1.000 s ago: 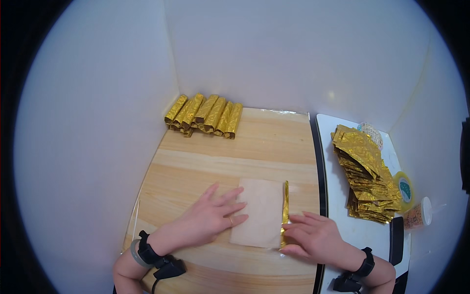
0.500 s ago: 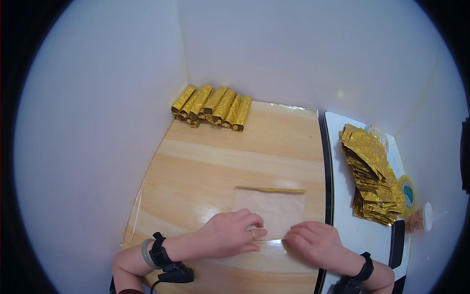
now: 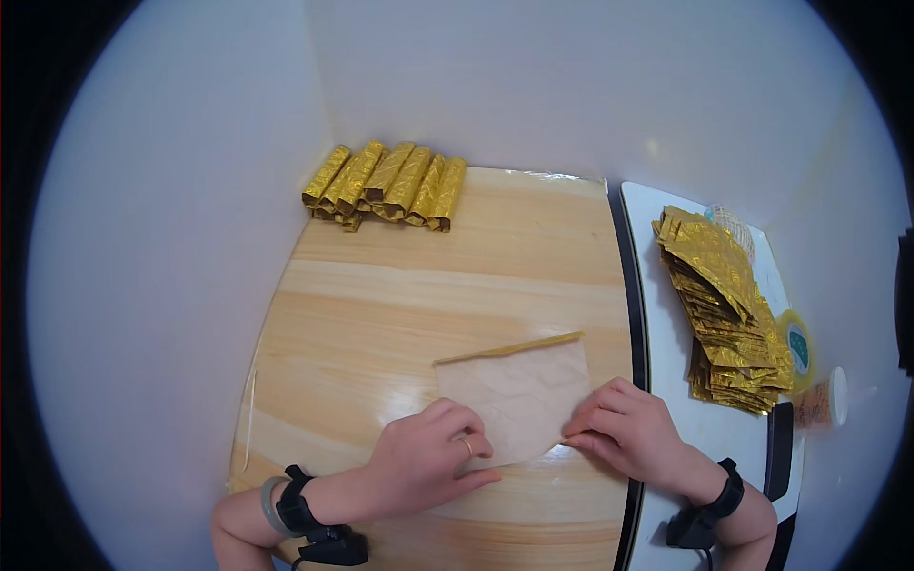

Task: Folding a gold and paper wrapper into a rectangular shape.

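A sheet of gold foil paper (image 3: pixel 514 390) lies pale side up on the wooden board, its far edge folded over into a narrow gold strip. At the sheet's near right corner my right hand (image 3: pixel 633 433) is closed, thumb and fingertips pinching the paper. My left hand (image 3: pixel 428 452) rests over the near left part, fingers curled onto the sheet and thumb stretched along the near edge. The curled fingers hide that corner. A ring is on a left finger.
Several gold paper rolls (image 3: pixel 386 186) are piled at the board's far left. To the right, a white surface (image 3: pixel 662 352) bears a fanned stack of gold sheets (image 3: pixel 728 314), a roll of tape (image 3: pixel 798 344) and a cup (image 3: pixel 821 402). White walls enclose the far and left sides.
The sheet has turned, its right end now farther from me. My right hand has come up with its corner; my left hand has shifted slightly left. The whole view has shifted a little.
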Demonstrator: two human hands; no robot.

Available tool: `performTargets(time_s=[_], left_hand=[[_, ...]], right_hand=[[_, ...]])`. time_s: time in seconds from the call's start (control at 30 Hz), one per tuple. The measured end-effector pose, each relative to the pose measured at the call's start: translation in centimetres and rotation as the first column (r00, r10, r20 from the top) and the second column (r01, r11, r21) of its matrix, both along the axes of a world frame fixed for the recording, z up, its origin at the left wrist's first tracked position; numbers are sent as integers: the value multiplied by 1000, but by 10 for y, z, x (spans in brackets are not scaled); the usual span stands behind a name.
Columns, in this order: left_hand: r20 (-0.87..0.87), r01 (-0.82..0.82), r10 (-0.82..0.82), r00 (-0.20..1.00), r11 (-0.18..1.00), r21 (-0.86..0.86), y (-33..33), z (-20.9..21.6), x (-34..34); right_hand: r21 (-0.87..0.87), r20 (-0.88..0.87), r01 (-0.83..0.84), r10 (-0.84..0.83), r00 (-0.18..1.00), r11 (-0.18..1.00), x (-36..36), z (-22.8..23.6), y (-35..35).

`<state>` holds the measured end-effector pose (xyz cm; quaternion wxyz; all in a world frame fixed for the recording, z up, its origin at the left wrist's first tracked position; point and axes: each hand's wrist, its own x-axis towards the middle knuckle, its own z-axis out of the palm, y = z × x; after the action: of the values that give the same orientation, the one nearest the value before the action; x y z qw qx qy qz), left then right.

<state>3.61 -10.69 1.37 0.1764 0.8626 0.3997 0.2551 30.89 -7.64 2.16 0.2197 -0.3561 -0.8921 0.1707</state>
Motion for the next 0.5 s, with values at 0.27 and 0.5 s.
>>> performTargets(time_s=[0.27, 0.5], left_hand=[[53, -46, 46, 998, 999, 0, 1, -6, 0], [50, -48, 47, 998, 999, 11, 4, -2, 2]], right_hand=[[-126, -39, 56, -61, 997, 990, 1, -4, 0], [-149, -6, 90, -92, 996, 985, -1, -3, 1]])
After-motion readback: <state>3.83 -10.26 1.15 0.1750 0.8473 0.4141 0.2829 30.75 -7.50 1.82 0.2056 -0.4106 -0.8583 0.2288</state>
